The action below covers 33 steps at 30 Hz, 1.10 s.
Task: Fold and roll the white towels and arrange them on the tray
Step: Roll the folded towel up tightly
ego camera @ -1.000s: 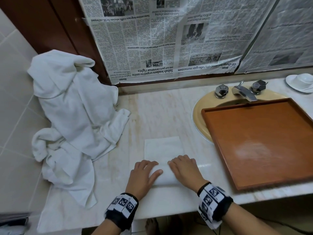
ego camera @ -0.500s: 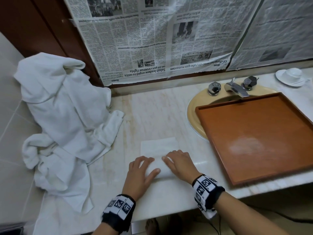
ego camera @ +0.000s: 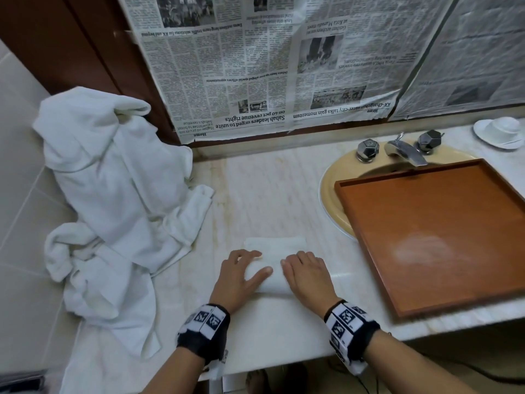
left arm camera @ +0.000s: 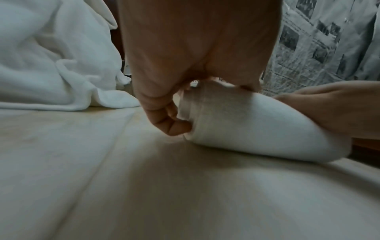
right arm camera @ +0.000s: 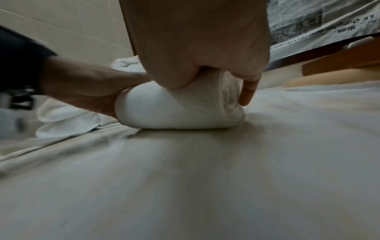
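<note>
Head view: both hands drive the towel roll (ego camera: 274, 273) away across the bench (ego camera: 255, 194), left hand (ego camera: 241, 275) and right hand (ego camera: 308, 275) with fingers curled over it. Less flat towel lies ahead than a second ago, so rolling is nearly done; tray (ego camera: 426, 237) bare.

Newspaper sheets (ego camera: 284, 66) above marble counter (ego camera: 270, 194); faucet (ego camera: 404, 149), yellow basin (ego camera: 332, 194), white cup (ego camera: 502, 129).
</note>
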Motion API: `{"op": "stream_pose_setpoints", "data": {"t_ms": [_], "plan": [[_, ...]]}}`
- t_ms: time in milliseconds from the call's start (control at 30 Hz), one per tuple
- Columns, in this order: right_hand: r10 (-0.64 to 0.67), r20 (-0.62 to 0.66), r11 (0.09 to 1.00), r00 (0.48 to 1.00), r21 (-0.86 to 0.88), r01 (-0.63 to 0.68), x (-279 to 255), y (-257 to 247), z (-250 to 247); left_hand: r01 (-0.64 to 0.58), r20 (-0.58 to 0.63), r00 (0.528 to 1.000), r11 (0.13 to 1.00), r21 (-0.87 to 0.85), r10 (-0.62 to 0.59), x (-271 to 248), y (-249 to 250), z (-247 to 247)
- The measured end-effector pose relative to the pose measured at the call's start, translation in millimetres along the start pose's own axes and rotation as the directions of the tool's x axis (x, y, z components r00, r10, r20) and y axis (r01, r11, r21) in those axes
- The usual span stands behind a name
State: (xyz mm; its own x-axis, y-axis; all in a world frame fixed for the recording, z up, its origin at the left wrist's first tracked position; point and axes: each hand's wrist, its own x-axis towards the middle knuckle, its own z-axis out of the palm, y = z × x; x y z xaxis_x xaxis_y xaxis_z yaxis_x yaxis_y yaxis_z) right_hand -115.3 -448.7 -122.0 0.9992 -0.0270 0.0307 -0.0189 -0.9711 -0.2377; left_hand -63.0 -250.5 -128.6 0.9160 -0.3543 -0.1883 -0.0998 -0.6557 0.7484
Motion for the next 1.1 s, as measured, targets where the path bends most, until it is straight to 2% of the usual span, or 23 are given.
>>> {"op": "stream_pose_setpoints", "data": {"t_ms": [67, 167, 233, 267, 333, 433, 533, 600, 667, 767, 833, 933, 1033, 1100], "plan": [[-0.028, 0.116, 1.000, 0.993, 0.004, 0.028, 10, 0, -6, -0.052, -0.015, 0.999, 0.999, -0.010, 0.052, -12, -5, 4], [-0.001, 0.153, 1.000, 0.988, -0.006, 0.002, 18, 1, -8, -0.038, -0.017, 0.999, 0.999, -0.020, 0.038, -15, -6, 2], [0.003, 0.105, 0.997, 0.994, -0.082, 0.006, 10, -4, -8, 0.010, 0.021, 1.000, 0.999, -0.034, -0.010, -6, 0, -3], [-0.007, 0.021, 0.995, 1.000, -0.099, 0.009, 4, -5, -5, 0.030, 0.045, 0.999, 0.999, -0.028, -0.029, 1, 3, -7], [-0.017, -0.118, 1.000, 0.993, -0.022, 0.014, -6, -7, -3, 0.070, 0.069, 0.995, 0.998, 0.005, -0.071, 13, 8, -12], [-0.039, -0.171, 0.999, 0.984, 0.011, 0.041, -5, -6, -2, 0.161, 0.077, 0.984, 0.986, 0.033, -0.163, 27, 12, -13], [-0.019, -0.083, 1.000, 0.996, -0.015, 0.018, 14, -2, -2, 0.124, 0.039, 0.991, 0.991, 0.050, -0.126, 26, 10, -8], [0.013, 0.057, 0.998, 0.998, -0.057, -0.009, 30, 2, -2, 0.084, 0.003, 0.996, 0.996, 0.010, -0.084, 16, 6, -3], [0.009, 0.167, 0.995, 0.986, -0.102, 0.008, 41, 5, 0, 0.092, -0.037, 0.995, 0.996, -0.018, -0.092, 8, 3, 3], [0.042, 0.181, 0.998, 0.982, -0.057, -0.033, 52, 3, -5, 0.159, -0.052, 0.986, 0.987, -0.037, -0.161, 15, 8, 1], [0.065, 0.164, 0.996, 0.984, 0.047, -0.074, 50, 1, -10, 0.199, -0.028, 0.979, 0.980, -0.018, -0.200, 24, 14, -5], [-0.063, 0.143, 0.996, 0.988, 0.072, 0.054, 35, 6, -15, 0.227, -0.007, 0.974, 0.974, 0.015, -0.226, 38, 19, -13], [-0.090, 0.335, 0.994, 0.938, 0.083, 0.066, 36, 13, -22, 0.298, 0.012, 0.954, 0.954, 0.039, -0.299, 49, 26, -16], [-0.072, 0.407, 0.997, 0.910, 0.064, 0.051, 45, 13, -26, 0.390, -0.005, 0.921, 0.920, 0.026, -0.390, 53, 33, -17]]}}
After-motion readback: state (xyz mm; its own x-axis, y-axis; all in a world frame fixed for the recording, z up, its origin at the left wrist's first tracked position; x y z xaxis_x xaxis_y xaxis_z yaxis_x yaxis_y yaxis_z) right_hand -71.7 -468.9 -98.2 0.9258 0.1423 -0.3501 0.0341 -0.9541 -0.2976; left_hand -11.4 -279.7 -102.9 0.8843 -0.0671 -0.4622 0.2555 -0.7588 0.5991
